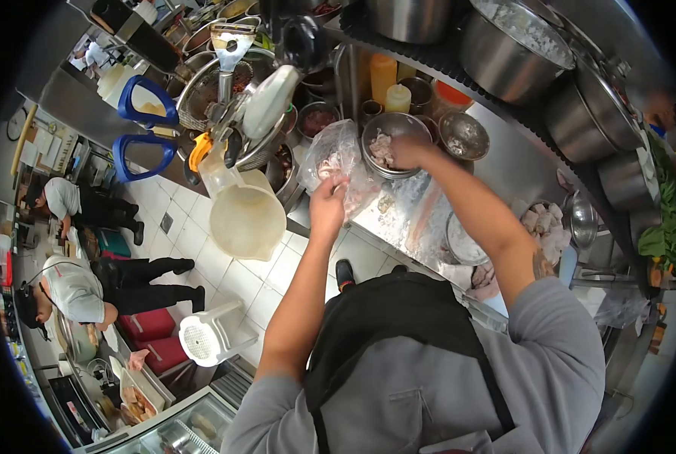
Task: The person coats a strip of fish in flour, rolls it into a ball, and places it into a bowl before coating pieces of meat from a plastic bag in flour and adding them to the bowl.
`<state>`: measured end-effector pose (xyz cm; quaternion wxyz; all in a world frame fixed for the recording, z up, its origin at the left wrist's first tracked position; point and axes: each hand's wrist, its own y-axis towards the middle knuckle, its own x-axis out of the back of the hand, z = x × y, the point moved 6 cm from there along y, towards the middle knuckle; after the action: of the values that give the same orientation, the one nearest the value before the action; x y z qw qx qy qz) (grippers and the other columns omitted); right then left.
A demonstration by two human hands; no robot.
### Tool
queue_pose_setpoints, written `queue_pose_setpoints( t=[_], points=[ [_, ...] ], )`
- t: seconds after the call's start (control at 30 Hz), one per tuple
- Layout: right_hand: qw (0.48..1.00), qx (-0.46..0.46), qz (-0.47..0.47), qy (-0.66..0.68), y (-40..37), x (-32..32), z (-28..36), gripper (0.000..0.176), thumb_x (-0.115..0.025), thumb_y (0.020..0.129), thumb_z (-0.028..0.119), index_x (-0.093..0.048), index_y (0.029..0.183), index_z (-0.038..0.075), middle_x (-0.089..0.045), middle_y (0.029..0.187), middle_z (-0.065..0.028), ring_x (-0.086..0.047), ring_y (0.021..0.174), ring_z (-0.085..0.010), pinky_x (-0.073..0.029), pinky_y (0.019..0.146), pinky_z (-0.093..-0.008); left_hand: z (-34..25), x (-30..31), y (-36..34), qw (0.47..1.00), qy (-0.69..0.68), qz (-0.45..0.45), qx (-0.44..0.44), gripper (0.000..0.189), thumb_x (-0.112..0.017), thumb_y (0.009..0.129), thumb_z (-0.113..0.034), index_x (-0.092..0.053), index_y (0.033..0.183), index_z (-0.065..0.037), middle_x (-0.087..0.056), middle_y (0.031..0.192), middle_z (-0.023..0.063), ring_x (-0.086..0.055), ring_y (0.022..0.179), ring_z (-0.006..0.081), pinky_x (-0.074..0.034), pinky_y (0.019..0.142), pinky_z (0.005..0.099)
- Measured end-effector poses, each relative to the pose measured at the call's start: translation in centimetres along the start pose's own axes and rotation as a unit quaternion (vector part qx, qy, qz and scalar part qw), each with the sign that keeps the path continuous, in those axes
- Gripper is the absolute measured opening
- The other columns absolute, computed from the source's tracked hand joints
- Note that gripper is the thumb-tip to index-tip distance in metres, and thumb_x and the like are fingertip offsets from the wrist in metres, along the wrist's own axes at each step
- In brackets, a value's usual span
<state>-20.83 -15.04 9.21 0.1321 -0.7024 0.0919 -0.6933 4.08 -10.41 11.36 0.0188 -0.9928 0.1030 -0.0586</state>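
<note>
**Both hands engaged at the steel bowl**

The left hand (329, 206) grips the mouth of a clear plastic bag (336, 155), which is held up touching the near rim of the steel bowl (421, 123). The right hand (410, 151) is inside that bowl, with its fingers closed on pale meat pieces (381, 147). A smaller metal bowl (464, 135) stands just beside the steel bowl. Squeeze bottles (383, 76) stand near it on the far side.

White tiled floor (232, 272) lies beside a steel counter (504, 163) and shelf (444, 59).
</note>
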Motion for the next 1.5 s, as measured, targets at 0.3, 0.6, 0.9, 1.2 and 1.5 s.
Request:
queue_pose_setpoints(
  t=[0.3, 0.6, 0.9, 1.2, 1.5],
  points=[
    [0.998, 0.043, 0.013, 0.046, 3.5, -1.5, -2.8, 0.030, -0.064, 0.078, 0.021, -0.073, 0.097, -0.001, -0.070, 0.101, -0.0247, -0.069, 0.092, -0.0368, -0.054, 0.084, -0.0425, 4.9, 12.1, -8.8, 0.991, -0.073, -0.071, 0.091, 0.020, -0.052, 0.094, -0.005, -0.067, 0.107, 0.001, -0.070, 0.100, 0.0085, -0.064, 0.088, 0.0140, -0.049, 0.077, 0.0267],
    [0.931, 0.053, -0.026, 0.360, 0.9, 7.3, -5.5, 0.029, -0.068, 0.080, 0.019, -0.069, 0.101, 0.000, -0.070, 0.089, -0.0093, -0.063, 0.083, -0.0179, -0.050, 0.076, -0.0324, 7.1, 19.9, -13.3, 0.963, -0.156, -0.183, 0.122, 0.014, -0.057, 0.096, -0.009, -0.065, 0.104, 0.000, -0.068, 0.099, 0.0087, -0.062, 0.082, 0.0120, -0.048, 0.070, 0.0237],
    [0.848, 0.031, -0.034, 0.528, -1.9, 9.8, -6.2, 0.015, -0.060, 0.091, 0.015, -0.063, 0.100, 0.003, -0.071, 0.092, -0.0061, -0.058, 0.075, -0.0077, -0.043, 0.061, -0.0261, 9.0, 23.5, -14.2, 0.958, -0.155, -0.208, 0.125, 0.014, -0.060, 0.096, -0.014, -0.065, 0.103, -0.003, -0.067, 0.099, 0.0072, -0.063, 0.082, 0.0119, -0.049, 0.070, 0.0240],
    [0.900, 0.029, -0.066, 0.430, 1.7, 5.7, -7.5, 0.022, -0.058, 0.091, 0.018, -0.071, 0.103, 0.005, -0.073, 0.096, -0.0086, -0.069, 0.088, -0.0179, -0.053, 0.073, -0.0327, 8.7, 24.2, -13.5, 0.954, -0.161, -0.214, 0.134, 0.014, -0.058, 0.097, -0.010, -0.064, 0.104, 0.000, -0.067, 0.098, 0.0079, -0.061, 0.081, 0.0116, -0.047, 0.069, 0.0236],
    [0.981, -0.032, -0.154, 0.118, -1.3, 8.1, 4.1, 0.025, -0.066, 0.086, 0.023, -0.071, 0.101, 0.004, -0.071, 0.099, -0.0201, -0.068, 0.095, -0.0370, -0.054, 0.085, -0.0464, 8.4, 26.5, -13.5, 0.952, -0.149, -0.239, 0.119, 0.015, -0.057, 0.097, -0.010, -0.065, 0.104, 0.000, -0.067, 0.099, 0.0079, -0.061, 0.082, 0.0117, -0.047, 0.070, 0.0244]
  ],
)
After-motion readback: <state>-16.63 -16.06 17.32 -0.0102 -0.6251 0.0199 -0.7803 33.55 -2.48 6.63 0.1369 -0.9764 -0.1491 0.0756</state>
